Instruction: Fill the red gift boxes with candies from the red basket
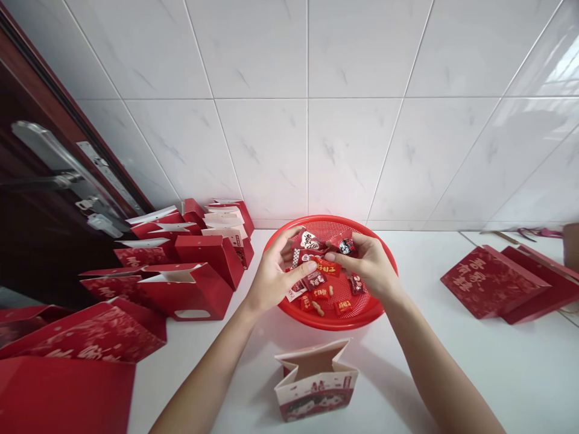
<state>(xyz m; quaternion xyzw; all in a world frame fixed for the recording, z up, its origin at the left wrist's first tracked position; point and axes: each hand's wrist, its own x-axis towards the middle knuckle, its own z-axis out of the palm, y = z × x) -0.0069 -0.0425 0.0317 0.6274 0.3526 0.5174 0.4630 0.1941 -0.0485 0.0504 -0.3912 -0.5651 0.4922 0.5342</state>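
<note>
A round red plastic basket [337,322] stands on the white table near the tiled wall. Wrapped candies [321,293] in red and white lie inside it, with a few peanuts. Over its left part, my left hand [275,271] has its fingers wrapped round several wrapped candies. On the right, my right hand [368,262] pinches a dark red wrapped candy [342,243] with a cartoon print. Both hands are close together above the basket. In front of them an open paper bag [316,389], white and red, stands upright with its top gaping.
Several red paper bags [190,295] stand in rows on the left, beside a dark door with a metal handle [45,181]. Two red bags [493,283] lean at the right, with straps or cords behind them. The white table [407,361] runs along the tiled wall.
</note>
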